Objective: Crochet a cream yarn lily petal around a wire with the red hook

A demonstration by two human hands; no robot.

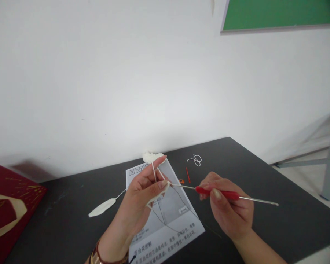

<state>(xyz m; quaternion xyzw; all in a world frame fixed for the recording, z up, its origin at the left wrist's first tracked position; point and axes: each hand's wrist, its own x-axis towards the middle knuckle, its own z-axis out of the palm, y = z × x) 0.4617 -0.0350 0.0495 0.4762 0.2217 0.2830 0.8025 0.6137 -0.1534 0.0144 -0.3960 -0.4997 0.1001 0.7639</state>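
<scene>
At the centre of the frame, the left hand (145, 187) pinches a small white piece (166, 189) between thumb and fingers, its index finger raised with yarn (154, 172) running over it. Right of centre, the right hand (227, 205) grasps the red grip of a double-ended hook (232, 195), one tip meeting the piece and the other pointing towards the right of the frame.

The step in hand looks like working a crochet stitch along the edge of the piece. The next move seems to call for catching the tensioned yarn with the tip and drawing it through, the left pinch held firm and the thin dark strands (184, 199) kept from snagging.

A printed sheet (188, 220) lies beneath the left hand on the tabletop (264, 183). A white leaf shape (102, 207) rests at lower left; a red needle (188, 175) and an orange marker (182, 181) lie just right of the sheet.

The hook's working tip is too small to make out, so whether it carries a loop cannot be told. The left hand hides part of the sheet, whose lower end is cut off. Whether the strands are wire or thread is unclear.
</scene>
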